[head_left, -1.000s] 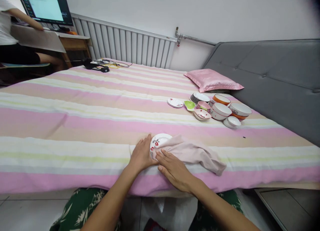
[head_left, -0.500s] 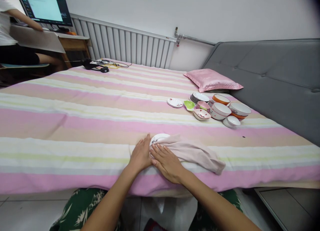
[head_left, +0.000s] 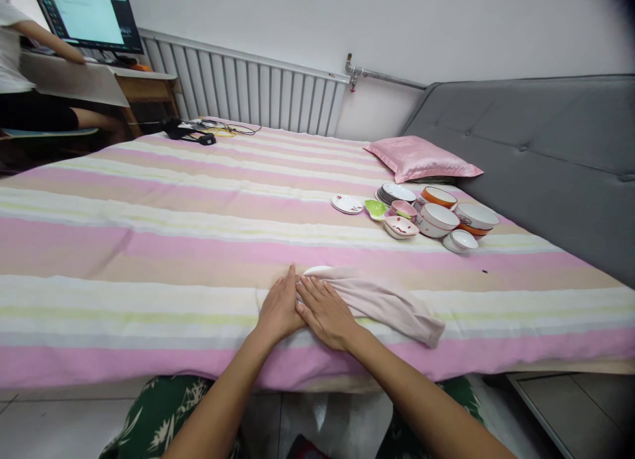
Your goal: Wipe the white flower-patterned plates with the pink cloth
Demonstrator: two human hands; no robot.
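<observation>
A white plate lies near the front edge of the bed, mostly covered; only its far rim shows. My left hand holds it at the left side, fingers together and pointing away from me. Across the plate rests my right hand, with a pale pink cloth held under its palm and fingers. The cloth trails off to the right over the striped sheet. The two hands touch or nearly touch, and the undersides of their fingers are hidden.
Stacked plates, a flat plate, a green dish and several bowls stand at the right, before a pink pillow and grey headboard. Cables lie far left. A person sits at a desk.
My right hand has slid slightly away from me over the plate with the cloth, covering the plate's printed pattern. The left hand stays at the plate's side, almost unmoved.
</observation>
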